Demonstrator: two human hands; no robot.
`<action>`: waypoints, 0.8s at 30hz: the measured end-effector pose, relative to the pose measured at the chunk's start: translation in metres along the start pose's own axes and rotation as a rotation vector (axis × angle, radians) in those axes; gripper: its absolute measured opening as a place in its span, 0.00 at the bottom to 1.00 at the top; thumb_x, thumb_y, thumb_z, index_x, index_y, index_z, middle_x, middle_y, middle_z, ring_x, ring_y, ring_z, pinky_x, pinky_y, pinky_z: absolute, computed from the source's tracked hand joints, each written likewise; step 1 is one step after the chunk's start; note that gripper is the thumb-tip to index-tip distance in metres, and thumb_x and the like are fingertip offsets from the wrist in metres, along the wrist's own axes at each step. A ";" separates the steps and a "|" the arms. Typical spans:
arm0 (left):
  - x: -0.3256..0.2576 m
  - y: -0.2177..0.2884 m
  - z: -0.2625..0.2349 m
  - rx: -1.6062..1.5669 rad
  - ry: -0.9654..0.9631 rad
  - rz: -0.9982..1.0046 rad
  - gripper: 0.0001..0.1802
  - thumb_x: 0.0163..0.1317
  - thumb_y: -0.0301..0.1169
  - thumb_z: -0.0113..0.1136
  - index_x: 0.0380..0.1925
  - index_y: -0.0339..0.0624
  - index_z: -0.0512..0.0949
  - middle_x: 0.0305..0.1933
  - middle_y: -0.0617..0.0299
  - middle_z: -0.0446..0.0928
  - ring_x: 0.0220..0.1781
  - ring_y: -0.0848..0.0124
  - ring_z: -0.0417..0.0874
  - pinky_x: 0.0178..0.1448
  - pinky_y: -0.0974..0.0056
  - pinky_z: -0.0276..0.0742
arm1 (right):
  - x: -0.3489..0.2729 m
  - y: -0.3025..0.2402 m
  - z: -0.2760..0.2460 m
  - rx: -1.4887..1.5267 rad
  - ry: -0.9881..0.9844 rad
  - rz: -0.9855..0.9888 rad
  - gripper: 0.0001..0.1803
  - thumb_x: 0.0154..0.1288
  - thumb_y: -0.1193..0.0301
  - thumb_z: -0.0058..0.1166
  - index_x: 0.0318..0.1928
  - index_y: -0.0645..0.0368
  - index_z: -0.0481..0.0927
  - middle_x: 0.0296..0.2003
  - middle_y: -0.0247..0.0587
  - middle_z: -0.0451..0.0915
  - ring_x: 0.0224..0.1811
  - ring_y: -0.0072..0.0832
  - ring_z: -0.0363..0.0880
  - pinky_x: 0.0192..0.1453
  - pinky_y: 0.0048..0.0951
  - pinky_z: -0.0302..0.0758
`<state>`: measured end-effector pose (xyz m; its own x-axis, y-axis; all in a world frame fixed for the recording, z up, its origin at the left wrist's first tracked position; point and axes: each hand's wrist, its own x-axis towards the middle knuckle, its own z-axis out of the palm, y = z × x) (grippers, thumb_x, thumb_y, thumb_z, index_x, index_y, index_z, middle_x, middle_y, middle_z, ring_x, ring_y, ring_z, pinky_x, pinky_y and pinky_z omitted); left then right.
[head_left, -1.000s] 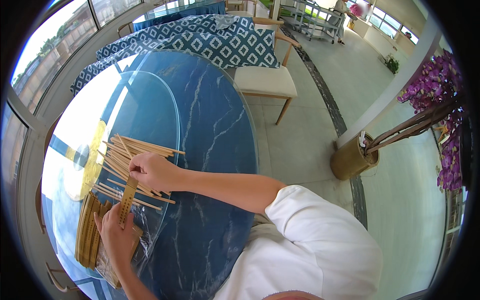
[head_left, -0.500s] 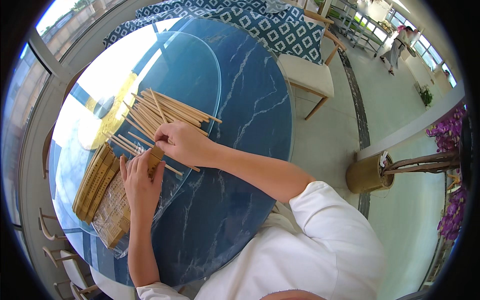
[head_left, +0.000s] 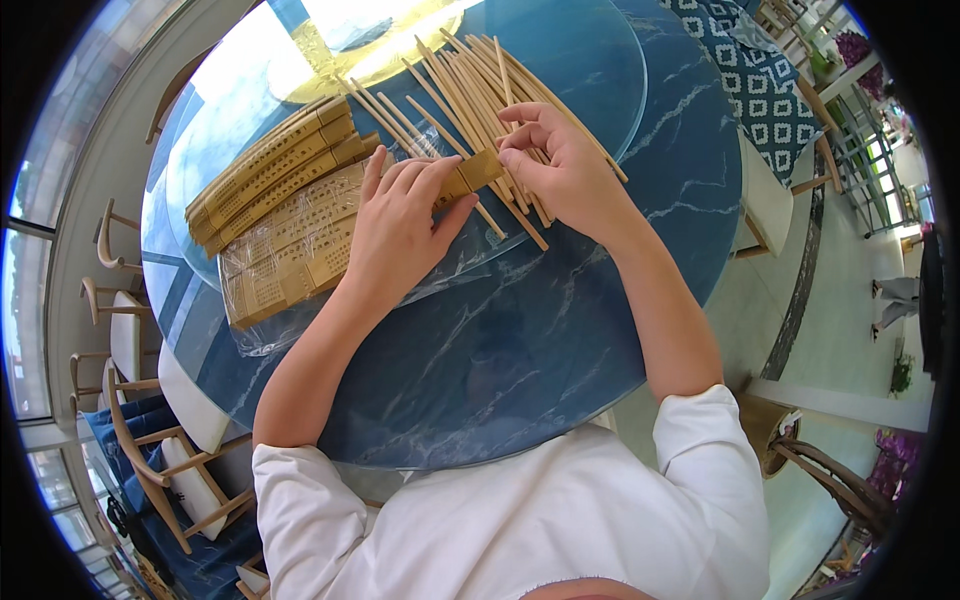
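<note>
My left hand rests over the plastic-wrapped pack. It holds a brown paper chopstick sleeve between fingers and thumb, the sleeve's end pointing right. The fingers of my right hand are pinched at that end, and a wooden chopstick rises out of them, tilted slightly. The chopstick's lower part is hidden by the fingers. Loose wooden chopsticks lie in a fanned pile behind and beside my right hand. Several printed brown sleeves lie stacked at the left, next to a clear-plastic-wrapped pack of sleeves.
Everything lies on a round blue marbled table with a glass turntable whose edge runs under the chopsticks. Wooden chairs stand at the left. At the far right are a patterned blue cloth and a potted plant's trunk.
The view has swung left, so the table appears shifted right. My right hand has come down beside the sleeve's end, the chopstick still in its fingers. My left hand still holds the sleeve.
</note>
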<state>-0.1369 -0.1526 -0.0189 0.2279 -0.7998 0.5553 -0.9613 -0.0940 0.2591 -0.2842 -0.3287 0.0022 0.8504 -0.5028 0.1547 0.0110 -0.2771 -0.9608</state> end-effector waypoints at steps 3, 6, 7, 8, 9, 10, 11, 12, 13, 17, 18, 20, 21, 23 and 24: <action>0.001 0.000 0.000 -0.013 0.015 0.015 0.21 0.68 0.39 0.72 0.58 0.45 0.82 0.50 0.57 0.86 0.59 0.58 0.86 0.83 0.42 0.61 | -0.001 0.002 0.002 -0.044 -0.003 -0.033 0.21 0.77 0.74 0.60 0.66 0.65 0.74 0.45 0.38 0.83 0.51 0.23 0.83 0.62 0.26 0.79; 0.001 0.000 0.001 -0.025 0.035 0.034 0.21 0.68 0.39 0.72 0.57 0.45 0.82 0.49 0.57 0.86 0.58 0.58 0.86 0.83 0.40 0.62 | -0.003 -0.001 0.003 -0.166 -0.012 -0.069 0.21 0.76 0.74 0.61 0.65 0.64 0.75 0.45 0.37 0.83 0.53 0.24 0.83 0.65 0.28 0.78; 0.002 0.000 0.001 -0.028 0.040 0.040 0.21 0.68 0.39 0.72 0.57 0.45 0.82 0.48 0.57 0.86 0.57 0.58 0.86 0.83 0.40 0.62 | -0.004 -0.004 0.003 -0.189 -0.012 -0.072 0.22 0.76 0.74 0.62 0.65 0.64 0.75 0.45 0.37 0.83 0.54 0.24 0.83 0.65 0.29 0.79; 0.002 -0.001 0.002 -0.026 0.045 0.038 0.21 0.68 0.39 0.72 0.57 0.45 0.82 0.48 0.57 0.86 0.57 0.57 0.86 0.83 0.41 0.62 | -0.005 -0.006 0.004 -0.213 -0.012 -0.075 0.22 0.75 0.74 0.63 0.65 0.64 0.75 0.45 0.36 0.83 0.55 0.24 0.83 0.66 0.30 0.79; 0.001 -0.002 0.002 -0.024 0.050 0.036 0.21 0.69 0.39 0.72 0.57 0.45 0.82 0.48 0.57 0.86 0.57 0.57 0.86 0.82 0.41 0.62 | -0.004 -0.006 0.002 -0.154 0.005 -0.078 0.21 0.75 0.73 0.63 0.65 0.63 0.76 0.44 0.36 0.83 0.55 0.24 0.83 0.65 0.30 0.79; 0.001 -0.002 0.003 -0.025 0.054 0.035 0.21 0.69 0.39 0.71 0.57 0.45 0.82 0.47 0.56 0.86 0.56 0.57 0.86 0.82 0.41 0.62 | -0.002 -0.005 -0.001 -0.096 0.024 -0.078 0.21 0.76 0.73 0.63 0.64 0.63 0.77 0.44 0.35 0.83 0.55 0.23 0.82 0.64 0.29 0.78; 0.001 -0.002 0.002 -0.032 0.041 0.016 0.20 0.69 0.39 0.71 0.57 0.45 0.82 0.47 0.56 0.86 0.56 0.56 0.86 0.82 0.42 0.63 | 0.000 -0.004 -0.005 -0.038 0.043 -0.078 0.20 0.76 0.72 0.63 0.63 0.63 0.77 0.43 0.35 0.84 0.55 0.23 0.82 0.63 0.29 0.78; 0.001 -0.003 0.001 -0.039 0.028 -0.003 0.20 0.69 0.39 0.71 0.57 0.44 0.82 0.47 0.56 0.85 0.56 0.56 0.86 0.82 0.42 0.63 | 0.001 -0.005 -0.010 -0.113 0.109 -0.060 0.19 0.76 0.71 0.63 0.62 0.62 0.78 0.43 0.35 0.84 0.54 0.24 0.82 0.62 0.30 0.79; 0.002 -0.003 0.000 -0.044 0.019 -0.021 0.20 0.70 0.40 0.71 0.57 0.44 0.82 0.47 0.56 0.85 0.56 0.56 0.86 0.82 0.43 0.63 | 0.003 -0.005 -0.017 -0.189 0.174 -0.046 0.18 0.76 0.70 0.63 0.61 0.62 0.79 0.43 0.36 0.84 0.54 0.25 0.82 0.61 0.30 0.79; 0.002 -0.004 0.000 -0.051 0.023 -0.018 0.21 0.70 0.40 0.71 0.57 0.43 0.81 0.46 0.54 0.85 0.55 0.54 0.86 0.82 0.44 0.64 | 0.004 -0.003 -0.023 -0.627 0.184 -0.127 0.14 0.75 0.67 0.63 0.55 0.60 0.82 0.38 0.38 0.84 0.48 0.31 0.82 0.61 0.34 0.78; 0.001 -0.004 0.000 -0.053 0.028 -0.017 0.21 0.70 0.40 0.71 0.57 0.43 0.81 0.46 0.54 0.85 0.55 0.54 0.86 0.81 0.44 0.64 | 0.002 -0.001 -0.019 -0.705 0.185 -0.176 0.14 0.74 0.68 0.63 0.55 0.60 0.83 0.36 0.38 0.83 0.47 0.33 0.82 0.61 0.36 0.77; 0.002 -0.005 0.001 -0.083 0.023 -0.022 0.21 0.70 0.40 0.71 0.57 0.42 0.81 0.45 0.53 0.85 0.53 0.53 0.85 0.81 0.44 0.65 | -0.004 0.007 -0.007 -0.862 0.189 -0.269 0.14 0.72 0.68 0.64 0.54 0.60 0.83 0.34 0.39 0.82 0.46 0.36 0.81 0.63 0.39 0.75; 0.004 -0.005 0.000 -0.109 0.012 -0.029 0.21 0.70 0.40 0.71 0.57 0.42 0.82 0.44 0.53 0.84 0.53 0.53 0.85 0.80 0.44 0.65 | -0.003 0.013 -0.002 -0.894 0.225 -0.325 0.14 0.71 0.68 0.64 0.53 0.60 0.83 0.33 0.38 0.81 0.45 0.36 0.81 0.64 0.40 0.74; 0.004 -0.005 -0.002 -0.171 0.003 -0.051 0.21 0.70 0.40 0.71 0.56 0.41 0.82 0.42 0.53 0.84 0.51 0.52 0.85 0.80 0.45 0.66 | -0.001 0.023 0.005 -0.957 0.297 -0.434 0.14 0.70 0.69 0.64 0.53 0.59 0.83 0.31 0.36 0.80 0.43 0.37 0.80 0.67 0.41 0.73; 0.004 -0.005 -0.002 -0.207 0.005 -0.067 0.21 0.71 0.41 0.70 0.56 0.40 0.82 0.41 0.53 0.83 0.50 0.52 0.84 0.80 0.45 0.66 | -0.001 0.024 0.004 -0.963 0.309 -0.423 0.14 0.70 0.69 0.64 0.53 0.59 0.83 0.32 0.37 0.81 0.43 0.37 0.81 0.65 0.40 0.74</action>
<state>-0.1312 -0.1544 -0.0159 0.2913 -0.7926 0.5356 -0.8920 -0.0226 0.4515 -0.2823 -0.3313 -0.0220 0.7045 -0.3630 0.6098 -0.2597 -0.9315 -0.2545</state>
